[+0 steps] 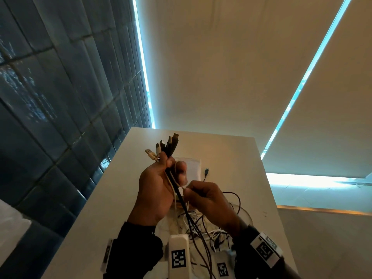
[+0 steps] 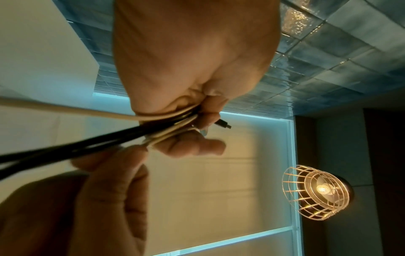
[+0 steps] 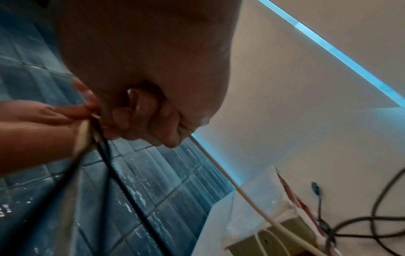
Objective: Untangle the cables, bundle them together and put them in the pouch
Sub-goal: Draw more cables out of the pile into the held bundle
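Roughly midway, by my judgement: the left hand (image 1: 156,190) has its grip curled round a sheaf of black and cream USB cables (image 1: 171,150), plugs fanned upward, while the right hand (image 1: 205,198) pinches a thin cream cable (image 1: 182,187) beside it. Slack cords still sprawl on the smooth white table (image 1: 231,158); the pale fabric pouch (image 1: 194,168) lies flat behind, unfilled

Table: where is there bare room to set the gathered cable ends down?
Bare top shows on the table along its far edge beyond the pouch, down its right side past the loose black plug, and down its left side beside the left hand. Crowded: the cable tangle under both hands, near edge.
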A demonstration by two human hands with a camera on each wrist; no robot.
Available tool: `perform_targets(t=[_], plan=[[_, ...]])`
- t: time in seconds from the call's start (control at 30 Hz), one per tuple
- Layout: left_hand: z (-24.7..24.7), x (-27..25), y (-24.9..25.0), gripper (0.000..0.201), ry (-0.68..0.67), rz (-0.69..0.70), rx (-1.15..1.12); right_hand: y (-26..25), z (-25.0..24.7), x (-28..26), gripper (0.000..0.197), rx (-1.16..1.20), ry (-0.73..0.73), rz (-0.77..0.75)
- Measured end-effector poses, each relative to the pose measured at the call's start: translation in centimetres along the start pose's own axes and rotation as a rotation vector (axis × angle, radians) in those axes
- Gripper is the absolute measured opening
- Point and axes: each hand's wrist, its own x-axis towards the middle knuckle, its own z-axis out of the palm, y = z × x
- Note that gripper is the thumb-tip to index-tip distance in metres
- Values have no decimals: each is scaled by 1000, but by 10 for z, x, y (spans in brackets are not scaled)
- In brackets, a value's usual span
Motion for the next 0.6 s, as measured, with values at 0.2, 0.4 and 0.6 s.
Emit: perform_targets(t=[0.2, 0.4, 0.6], plan=[[3, 3, 3, 35, -10, 20, 56, 42, -4, -3, 26, -150, -5, 81], [-4, 7, -2, 36, 35, 66, 154, 79, -4, -10, 30, -214, 38, 132], [-4, 4, 1, 31, 54, 118, 213, 94, -5, -12, 25, -198, 84, 211]])
